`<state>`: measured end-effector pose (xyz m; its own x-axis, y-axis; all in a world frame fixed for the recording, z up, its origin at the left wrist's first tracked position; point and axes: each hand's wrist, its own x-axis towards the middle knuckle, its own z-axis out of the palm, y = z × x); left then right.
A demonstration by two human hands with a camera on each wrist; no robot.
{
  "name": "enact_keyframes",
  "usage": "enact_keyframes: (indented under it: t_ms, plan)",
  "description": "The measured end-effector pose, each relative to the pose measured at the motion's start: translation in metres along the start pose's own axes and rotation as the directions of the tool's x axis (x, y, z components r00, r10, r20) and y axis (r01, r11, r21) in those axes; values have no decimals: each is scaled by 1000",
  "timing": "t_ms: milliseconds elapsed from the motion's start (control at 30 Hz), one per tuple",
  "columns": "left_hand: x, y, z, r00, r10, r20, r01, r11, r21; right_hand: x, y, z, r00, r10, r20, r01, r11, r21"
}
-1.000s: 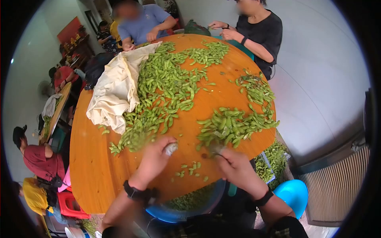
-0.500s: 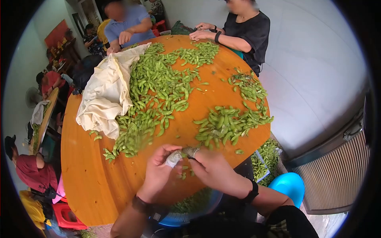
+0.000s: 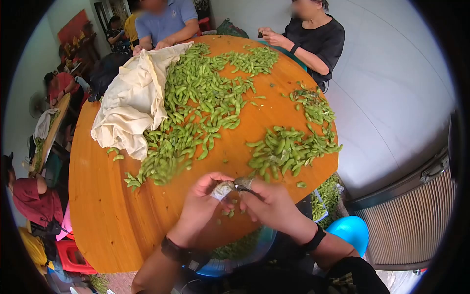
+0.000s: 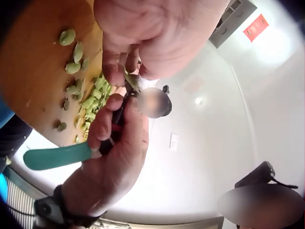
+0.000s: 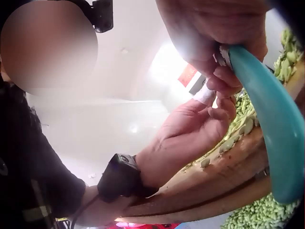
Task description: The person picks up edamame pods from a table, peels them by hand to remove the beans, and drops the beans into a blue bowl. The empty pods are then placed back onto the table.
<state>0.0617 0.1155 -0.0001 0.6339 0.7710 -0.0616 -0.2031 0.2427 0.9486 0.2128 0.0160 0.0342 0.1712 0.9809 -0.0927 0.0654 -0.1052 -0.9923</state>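
My left hand (image 3: 196,208), with a white wrap (image 3: 223,190) on its thumb, is raised above the near edge of the table. It pinches a green soybean pod (image 4: 133,82) between thumb and fingers, and the fingers hide most of the pod. My right hand (image 3: 281,206) grips a hand tool with a curved teal handle (image 5: 274,119). A grey mesh-like cover (image 3: 243,183) sits on the right thumb. The tool's dark front end meets the pod where both hands come together. Small green bean pieces (image 4: 73,68) lie on the table beneath.
Heaps of soybean pods (image 3: 200,93) cover the round wooden table (image 3: 112,210), with a smaller pile (image 3: 289,152) at right. A cream cloth (image 3: 129,108) lies at left. Below the near edge stands a blue basin (image 3: 208,271) of green beans. Two people sit across.
One second ago my hands were apart, the right beside the right-hand pod pile. It has moved left to meet the left hand, and both now work together over the near edge.
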Motion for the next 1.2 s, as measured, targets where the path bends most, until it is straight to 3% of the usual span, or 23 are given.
enact_keyframes:
  t_ms: [267,467,667,833,933,1000,1067,1133,1167,1200]
  plan:
    - [0,0,-7,994,-89,65,89,996,5,3,10,-4,996,63,59,-70,990,123]
    - [0,0,-2,997,-71,6,71,996,50,3,6,-8,983,151,109,-171,964,203]
    - [1,-3,-5,993,-116,18,117,990,-73,3,8,-3,986,133,99,-157,938,309]
    - [1,-5,-10,968,-239,69,249,942,-225,5,14,-2,984,153,85,-174,915,363]
    - [2,-1,-16,934,-322,158,357,867,-346,9,17,-9,963,200,183,-264,848,461]
    - [1,1,-14,933,-319,164,357,867,-347,14,19,-13,929,236,285,-357,773,524]
    - [-1,7,-8,933,-316,174,358,867,-345,14,17,-14,934,236,269,-346,790,507]
    - [-5,16,2,974,-224,41,226,974,-26,14,13,-13,938,234,256,-334,806,488]
    - [-4,14,4,974,-224,41,225,974,-24,12,7,-11,944,236,231,-317,839,441]
    - [-4,9,6,997,-75,20,75,997,30,10,3,-10,950,236,206,-302,869,392]
